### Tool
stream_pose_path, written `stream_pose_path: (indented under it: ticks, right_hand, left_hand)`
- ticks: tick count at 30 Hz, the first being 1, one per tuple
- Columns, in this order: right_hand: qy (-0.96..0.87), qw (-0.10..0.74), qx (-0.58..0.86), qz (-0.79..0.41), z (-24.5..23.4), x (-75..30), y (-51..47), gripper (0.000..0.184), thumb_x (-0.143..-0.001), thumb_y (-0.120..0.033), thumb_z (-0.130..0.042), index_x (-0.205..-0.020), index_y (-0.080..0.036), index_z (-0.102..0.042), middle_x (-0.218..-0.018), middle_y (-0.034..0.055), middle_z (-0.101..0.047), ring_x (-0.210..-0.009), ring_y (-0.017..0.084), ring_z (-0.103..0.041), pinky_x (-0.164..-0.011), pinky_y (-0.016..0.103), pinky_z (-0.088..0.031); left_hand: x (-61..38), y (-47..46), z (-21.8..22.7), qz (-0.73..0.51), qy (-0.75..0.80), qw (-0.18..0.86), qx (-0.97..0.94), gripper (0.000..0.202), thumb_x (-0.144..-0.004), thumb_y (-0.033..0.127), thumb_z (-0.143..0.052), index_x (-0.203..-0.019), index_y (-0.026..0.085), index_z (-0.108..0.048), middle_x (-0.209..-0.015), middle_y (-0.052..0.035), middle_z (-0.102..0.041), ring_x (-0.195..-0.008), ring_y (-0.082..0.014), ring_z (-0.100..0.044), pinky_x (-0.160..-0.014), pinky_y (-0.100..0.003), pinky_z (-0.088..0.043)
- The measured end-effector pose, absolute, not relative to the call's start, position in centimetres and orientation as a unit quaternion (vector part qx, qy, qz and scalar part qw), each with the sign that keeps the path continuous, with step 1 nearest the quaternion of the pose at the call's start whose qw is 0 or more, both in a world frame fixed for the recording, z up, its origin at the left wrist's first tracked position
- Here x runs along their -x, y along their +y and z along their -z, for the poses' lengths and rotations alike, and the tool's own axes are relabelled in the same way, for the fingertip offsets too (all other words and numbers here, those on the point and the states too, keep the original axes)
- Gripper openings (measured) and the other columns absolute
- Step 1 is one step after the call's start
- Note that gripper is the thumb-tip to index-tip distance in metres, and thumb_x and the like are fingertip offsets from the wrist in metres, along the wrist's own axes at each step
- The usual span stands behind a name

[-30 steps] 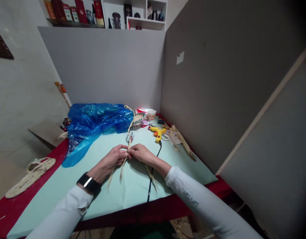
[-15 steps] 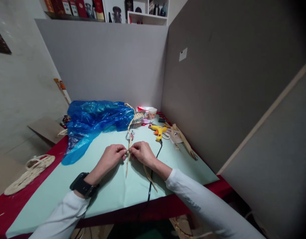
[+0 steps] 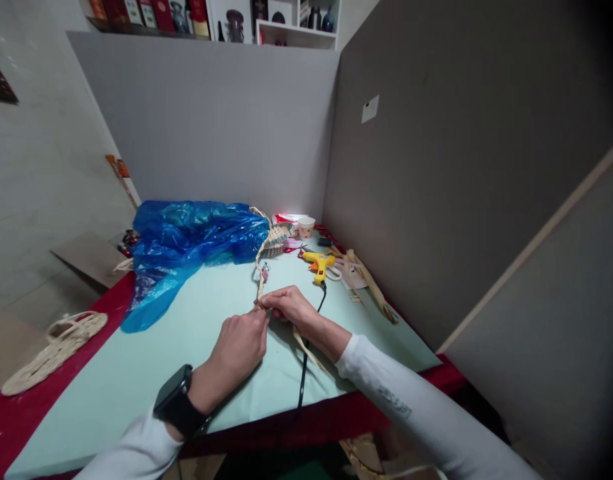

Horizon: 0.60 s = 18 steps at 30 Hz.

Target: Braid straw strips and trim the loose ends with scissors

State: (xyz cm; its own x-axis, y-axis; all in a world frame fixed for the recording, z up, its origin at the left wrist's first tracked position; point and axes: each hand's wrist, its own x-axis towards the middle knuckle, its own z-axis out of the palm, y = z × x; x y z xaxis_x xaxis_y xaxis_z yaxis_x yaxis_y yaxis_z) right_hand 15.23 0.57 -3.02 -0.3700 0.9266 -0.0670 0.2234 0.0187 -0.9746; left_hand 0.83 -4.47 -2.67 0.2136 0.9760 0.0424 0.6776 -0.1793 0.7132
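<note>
My left hand (image 3: 242,347) and my right hand (image 3: 288,305) meet over a pale green mat (image 3: 136,373). Both pinch the near end of a braided straw strip (image 3: 260,283) that runs away from me to a small woven basket (image 3: 275,240). Loose straw ends (image 3: 309,350) trail from under my right hand toward the table edge. My left fingers are curled closed around strands, with a dark watch on that wrist. My right fingers are pressed together on the braid.
A crumpled blue plastic bag (image 3: 186,240) lies at the back left. A yellow glue gun (image 3: 317,263) sits behind my right hand, and its black cord (image 3: 305,360) runs to the front edge. Dried leaf strips (image 3: 369,283) lie at the right by the grey partition. A coiled straw piece (image 3: 51,343) rests on the red cloth.
My left hand has moved right and nearer to me, closing in beside the right hand. The loose strands that hung below the left hand are gathered out of sight.
</note>
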Motion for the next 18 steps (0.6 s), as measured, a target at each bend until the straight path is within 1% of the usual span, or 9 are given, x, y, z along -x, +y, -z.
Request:
stream_pose_path:
  ticks: [2,5,6,8,11,13,16,18]
  right_hand:
    - [-0.632,0.331,0.444,-0.542,3.1,-15.3,0.6,0.021,-0.098,-0.033,-0.063,-0.106,-0.013,-0.066,-0.098,0.0040,-0.069,-0.076,0.014,-0.067,-0.065,0.028,-0.057]
    - [-0.630,0.329,0.441,-0.548,3.3,-15.3,0.8,0.022,-0.097,-0.033,-0.064,-0.104,-0.013,-0.067,-0.096,0.0032,-0.069,-0.073,0.013,-0.066,-0.062,0.027,-0.056]
    - [-0.629,0.328,0.443,-0.548,3.4,-15.3,0.8,0.022,-0.097,-0.034,-0.063,-0.105,-0.013,-0.067,-0.096,0.0032,-0.069,-0.072,0.013,-0.066,-0.061,0.026,-0.056]
    - [-0.632,0.323,0.446,-0.545,3.4,-15.3,1.0,0.023,-0.098,-0.035,-0.063,-0.106,-0.013,-0.066,-0.096,0.0032,-0.069,-0.072,0.013,-0.066,-0.061,0.026,-0.056]
    - [-0.646,0.307,0.448,-0.536,3.3,-15.5,1.1,0.024,-0.099,-0.035,-0.062,-0.109,-0.014,-0.066,-0.097,0.0036,-0.069,-0.073,0.013,-0.066,-0.063,0.027,-0.057]
    - [-0.662,0.290,0.453,-0.522,3.0,-15.8,1.2,0.025,-0.099,-0.035,-0.062,-0.111,-0.014,-0.065,-0.101,0.0046,-0.069,-0.077,0.015,-0.067,-0.066,0.030,-0.058]
    - [-0.692,0.257,0.467,-0.486,2.5,-16.2,1.1,0.025,-0.099,-0.035,-0.061,-0.113,-0.014,-0.065,-0.105,0.0056,-0.069,-0.083,0.016,-0.068,-0.071,0.033,-0.059]
    - [-0.717,0.235,0.477,-0.451,1.9,-16.4,1.0,0.024,-0.099,-0.035,-0.061,-0.111,-0.014,-0.065,-0.102,0.0051,-0.069,-0.081,0.015,-0.068,-0.070,0.032,-0.059]
  left_hand:
    - [-0.6,-4.5,2.4,-0.262,0.571,0.295,-0.720,0.026,-0.095,0.033,-0.065,-0.116,0.018,-0.066,-0.121,-0.0092,-0.068,-0.103,-0.0234,-0.067,-0.088,-0.044,-0.057]
    - [0.6,-3.5,1.1,-0.282,0.577,0.307,-0.702,0.026,-0.095,0.035,-0.064,-0.117,0.019,-0.066,-0.122,-0.0087,-0.068,-0.102,-0.0230,-0.067,-0.087,-0.044,-0.057]
    - [1.1,-2.9,0.6,-0.293,0.580,0.313,-0.692,0.029,-0.095,0.037,-0.064,-0.117,0.018,-0.067,-0.122,-0.0071,-0.068,-0.102,-0.0255,-0.068,-0.087,-0.044,-0.058]
    - [1.9,-1.5,-0.1,-0.305,0.582,0.332,-0.677,0.028,-0.096,0.036,-0.063,-0.118,0.019,-0.066,-0.124,-0.0088,-0.067,-0.104,-0.0242,-0.067,-0.087,-0.044,-0.058]
    - [2.0,0.2,0.0,-0.285,0.557,0.401,-0.669,0.030,-0.094,0.033,-0.065,-0.119,0.017,-0.065,-0.121,-0.0085,-0.068,-0.102,-0.0240,-0.068,-0.086,-0.044,-0.058]
    - [1.5,0.6,0.7,-0.276,0.540,0.453,-0.653,0.033,-0.096,0.034,-0.064,-0.123,0.017,-0.062,-0.120,-0.0090,-0.068,-0.098,-0.0228,-0.069,-0.083,-0.043,-0.059]
    - [1.0,0.4,1.5,-0.269,0.518,0.514,-0.629,0.033,-0.096,0.036,-0.063,-0.124,0.017,-0.062,-0.120,-0.0092,-0.068,-0.097,-0.0225,-0.069,-0.082,-0.043,-0.059]
    - [1.0,0.1,1.8,-0.269,0.510,0.538,-0.615,0.033,-0.096,0.036,-0.063,-0.123,0.017,-0.063,-0.120,-0.0093,-0.068,-0.098,-0.0227,-0.069,-0.082,-0.043,-0.059]
